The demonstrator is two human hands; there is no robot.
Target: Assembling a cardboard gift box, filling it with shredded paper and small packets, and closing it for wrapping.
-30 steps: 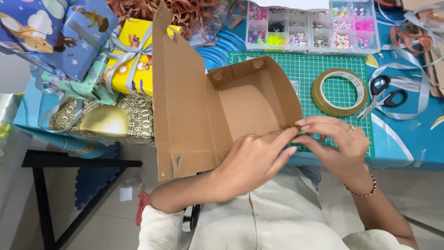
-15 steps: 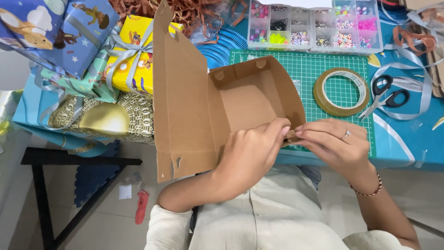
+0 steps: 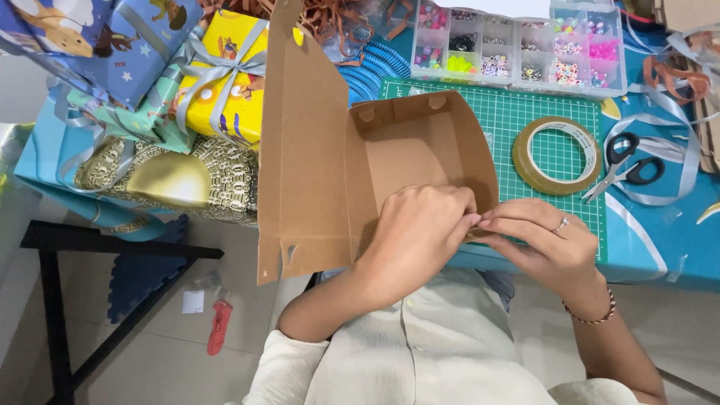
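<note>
Little is changed since the earlier frames: both hands are kept at the near right corner of the cardboard box (image 3: 390,161), fingers drawn slightly closer together.

Left hand (image 3: 420,232): curled, fingertips pinched on the box's near wall edge. Right hand (image 3: 544,244): ring and bead bracelet worn, fingers narrowed onto the same edge, tips touching those of the left.

Cardboard box: brown, open, lid flap raised upright at its left; set on the green cutting mat (image 3: 525,112) at the near edge of the blue tabletop (image 3: 667,240).

Surrounding items: tape roll (image 3: 555,155) on the mat, just right of the box; black-handled scissors (image 3: 626,169) beside it among grey ribbon; clear bead organiser (image 3: 525,45) beyond the mat; wrapped gifts (image 3: 217,82) piled left of the lid.

Obscured: the pinched edge is covered by the fingers, so whatever is gripped there cannot be made out; the box's near wall is largely hidden by the left hand.
</note>
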